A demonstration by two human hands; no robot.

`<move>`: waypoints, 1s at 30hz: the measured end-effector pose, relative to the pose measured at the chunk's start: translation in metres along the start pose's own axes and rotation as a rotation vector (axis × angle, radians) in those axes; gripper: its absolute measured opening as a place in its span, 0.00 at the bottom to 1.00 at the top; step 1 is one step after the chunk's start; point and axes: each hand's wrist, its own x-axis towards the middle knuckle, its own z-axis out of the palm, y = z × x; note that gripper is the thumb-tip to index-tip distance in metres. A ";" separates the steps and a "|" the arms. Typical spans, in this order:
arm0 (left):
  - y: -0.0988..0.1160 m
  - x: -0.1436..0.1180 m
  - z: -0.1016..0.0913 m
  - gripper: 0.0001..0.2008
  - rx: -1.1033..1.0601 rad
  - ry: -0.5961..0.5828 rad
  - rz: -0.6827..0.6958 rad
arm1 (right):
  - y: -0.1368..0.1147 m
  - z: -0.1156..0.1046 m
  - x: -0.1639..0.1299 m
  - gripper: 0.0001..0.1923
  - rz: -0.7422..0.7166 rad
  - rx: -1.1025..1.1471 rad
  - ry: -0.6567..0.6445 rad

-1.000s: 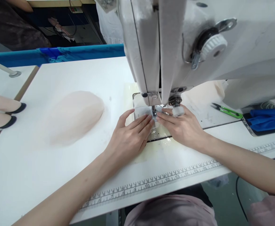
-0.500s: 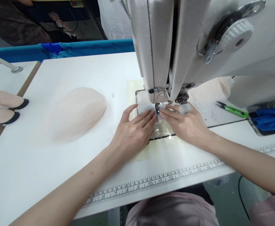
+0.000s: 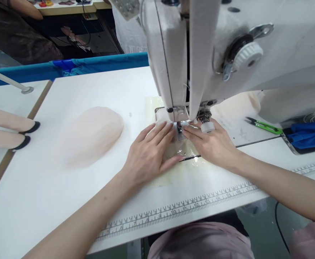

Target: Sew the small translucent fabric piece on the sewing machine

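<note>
My left hand lies flat on a small sheer pale fabric piece on the needle plate, fingers spread towards the presser foot, thumb pressing the fabric's near edge. From the right, my right hand holds the same piece down, its fingertips right beside the presser foot. The white sewing machine head hangs over both hands and hides part of the fabric behind the foot.
A heap of sheer pink fabric lies on the white table to the left. Two beige pieces with black tips stick in at the left edge. Green snips and blue cloth sit at the right. A measuring scale runs along the front edge.
My left hand has slid slightly nearer and spread its fingers, thumb now out on the fabric's near edge. The right hand has barely moved. The view has shifted a little.
</note>
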 end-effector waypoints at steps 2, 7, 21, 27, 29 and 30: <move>0.001 -0.001 -0.005 0.35 0.072 -0.045 -0.015 | 0.002 -0.003 0.001 0.15 -0.010 0.006 0.059; 0.003 -0.001 -0.019 0.14 0.277 0.125 0.058 | 0.001 -0.014 0.003 0.14 -0.010 0.041 0.269; -0.012 0.002 -0.006 0.17 0.007 -0.031 0.150 | -0.019 -0.020 0.001 0.17 -0.024 0.216 0.040; -0.006 0.004 0.001 0.16 -0.073 -0.017 0.110 | -0.010 -0.013 0.002 0.14 0.136 0.204 -0.150; -0.003 0.005 0.001 0.14 -0.058 0.004 0.103 | -0.006 -0.011 0.004 0.14 0.186 0.215 -0.173; -0.002 0.005 0.001 0.14 -0.037 0.014 0.098 | -0.005 -0.010 0.005 0.16 0.202 0.210 -0.177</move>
